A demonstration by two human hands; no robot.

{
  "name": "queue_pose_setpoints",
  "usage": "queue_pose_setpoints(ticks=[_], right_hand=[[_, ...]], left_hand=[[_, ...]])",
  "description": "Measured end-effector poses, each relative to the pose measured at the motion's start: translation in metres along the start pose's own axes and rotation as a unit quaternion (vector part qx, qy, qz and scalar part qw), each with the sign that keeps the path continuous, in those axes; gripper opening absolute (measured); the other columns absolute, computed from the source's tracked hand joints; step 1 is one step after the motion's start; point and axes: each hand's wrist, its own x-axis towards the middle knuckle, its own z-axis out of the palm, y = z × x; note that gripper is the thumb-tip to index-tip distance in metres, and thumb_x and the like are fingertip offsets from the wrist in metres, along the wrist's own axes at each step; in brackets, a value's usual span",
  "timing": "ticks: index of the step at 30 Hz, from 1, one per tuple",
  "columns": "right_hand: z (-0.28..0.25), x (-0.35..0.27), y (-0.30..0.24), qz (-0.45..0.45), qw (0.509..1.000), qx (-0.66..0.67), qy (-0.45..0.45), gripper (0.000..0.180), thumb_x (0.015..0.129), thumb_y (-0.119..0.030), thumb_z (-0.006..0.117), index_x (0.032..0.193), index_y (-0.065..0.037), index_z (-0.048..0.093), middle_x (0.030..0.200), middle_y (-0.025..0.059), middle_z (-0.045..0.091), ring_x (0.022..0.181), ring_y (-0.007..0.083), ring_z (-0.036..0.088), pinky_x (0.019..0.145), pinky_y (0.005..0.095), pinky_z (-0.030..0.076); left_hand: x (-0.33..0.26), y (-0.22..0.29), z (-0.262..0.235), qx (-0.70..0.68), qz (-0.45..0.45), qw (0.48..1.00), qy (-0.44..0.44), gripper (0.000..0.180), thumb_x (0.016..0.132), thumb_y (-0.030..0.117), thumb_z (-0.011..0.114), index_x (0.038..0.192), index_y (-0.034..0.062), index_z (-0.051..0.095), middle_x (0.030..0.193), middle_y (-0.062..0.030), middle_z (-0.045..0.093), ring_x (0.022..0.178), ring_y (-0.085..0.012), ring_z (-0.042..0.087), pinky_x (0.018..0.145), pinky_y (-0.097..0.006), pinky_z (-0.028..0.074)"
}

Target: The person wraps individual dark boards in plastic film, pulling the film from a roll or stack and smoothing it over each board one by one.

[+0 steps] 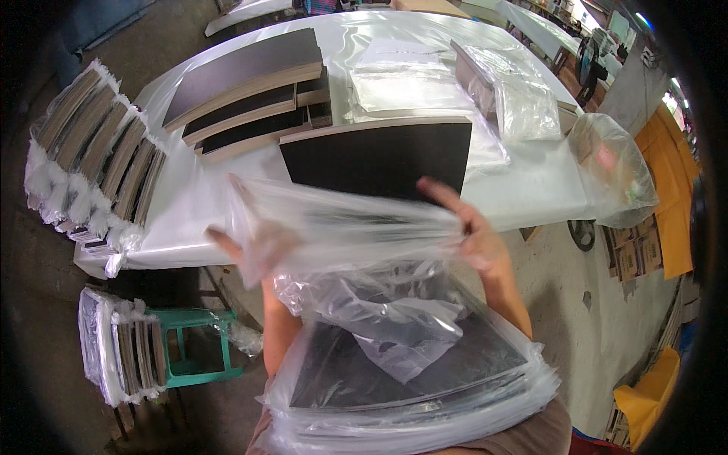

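Observation:
A clear plastic bag (pixel 356 220) is stretched taut between my two hands, above my lap. My left hand (pixel 262 246) grips its left end; motion blur and the film partly veil the fingers. On the right end, my right hand (pixel 476 236) holds the film with the index finger sticking out. Below the hands, a stack of black boards in clear bags (pixel 409 371) rests on my lap, loose crumpled film lying over its top. Just beyond the stretched bag, more black boards (pixel 379 155) stand in a pile at the table's near edge.
The table (pixel 189 205) is covered in white sheeting. It bears dark boards (pixel 243 76), flat clear bags (pixel 409 83) and a plastic-wrapped pack (pixel 516 91). Bagged stacks (pixel 95 148) sit at the left edge. Below is a green stool (pixel 199 345); a filled clear sack (pixel 614 167) hangs right.

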Motion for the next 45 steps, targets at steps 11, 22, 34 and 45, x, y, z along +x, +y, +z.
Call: queue_pose_setpoints(ticks=[11, 22, 34, 45], right_hand=[[-0.007, 0.048, -0.038, -0.218, 0.681, -0.633, 0.297, 0.06, 0.064, 0.004, 0.059, 0.12, -0.014, 0.045, 0.081, 0.0098, 0.045, 0.069, 0.0208, 0.047, 0.062, 0.0287, 0.041], [0.012, -0.025, -0.015, -0.303, 0.62, -0.66, 0.297, 0.048, 0.059, 0.003, 0.063, 0.105, -0.007, 0.054, 0.082, 0.0105, 0.046, 0.062, 0.0166, 0.044, 0.052, 0.0253, 0.038], [-0.013, -0.067, -0.049, 0.253, 0.949, -0.113, 0.152, 0.057, 0.063, -0.008, 0.068, 0.114, -0.001, 0.043, 0.08, 0.007, 0.058, 0.073, 0.0127, 0.056, 0.066, 0.0218, 0.044], [-0.127, -0.106, 0.118, 0.289, 0.92, -0.065, 0.257, 0.04, 0.081, -0.023, 0.055, 0.114, -0.006, 0.041, 0.082, 0.0039, 0.053, 0.071, 0.0099, 0.049, 0.057, 0.0248, 0.04]], left_hand=[[0.056, 0.016, 0.031, 0.616, 0.291, 0.716, -0.153, 0.043, 0.057, -0.009, 0.06, 0.098, 0.0063, 0.056, 0.086, -0.0056, 0.05, 0.081, -0.0176, 0.05, 0.071, -0.026, 0.042], [-0.016, 0.024, -0.028, 0.557, 0.42, 0.689, -0.199, 0.031, 0.066, 0.002, 0.062, 0.097, 0.003, 0.061, 0.089, -0.0127, 0.057, 0.068, -0.0199, 0.055, 0.057, -0.033, 0.046], [-0.02, 0.022, -0.061, 0.302, -0.504, 0.765, -0.264, 0.044, 0.072, 0.013, 0.064, 0.111, 0.0019, 0.048, 0.096, -0.008, 0.056, 0.084, -0.0157, 0.055, 0.069, -0.026, 0.046], [-0.095, -0.076, -0.165, 0.362, -0.476, 0.801, -0.029, 0.029, 0.081, 0.028, 0.057, 0.097, 0.0036, 0.055, 0.08, -0.0033, 0.054, 0.07, -0.0129, 0.048, 0.061, -0.03, 0.042]])
